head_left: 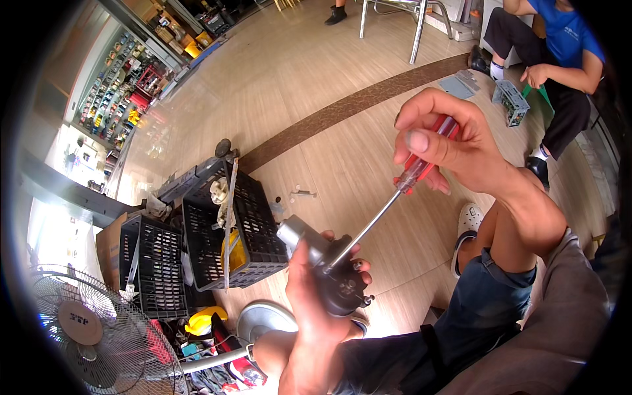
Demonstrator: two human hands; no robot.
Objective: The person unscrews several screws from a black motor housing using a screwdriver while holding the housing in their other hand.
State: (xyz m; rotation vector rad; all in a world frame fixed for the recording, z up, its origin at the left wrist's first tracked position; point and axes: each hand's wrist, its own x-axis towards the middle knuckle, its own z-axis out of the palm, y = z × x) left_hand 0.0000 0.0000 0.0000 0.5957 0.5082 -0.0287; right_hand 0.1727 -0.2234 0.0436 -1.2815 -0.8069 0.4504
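Note:
My left hand [308, 299] is wrapped around what looks like a gear motor [339, 289], with a round black housing and a silver cylinder at its upper left. Its fingers curl round the far side, partly hidden. In my right hand [477, 141], raised at the upper right, is a screwdriver [421, 163] with a red and clear handle, pinched between thumb and fingers. The steel shaft slants down to the left, and its tip meets the black housing. Whether the tip sits in a screw I cannot tell.
Two black plastic crates [253, 217] [157, 263] stand at the left, the nearer-to-middle one holding parts. A fan [82, 322] and a jumble of tools [204, 349] lie at lower left. Small metal pieces [303, 193] are on the floor. Another person [559, 62] sits at upper right beside a grey metal frame [511, 103].

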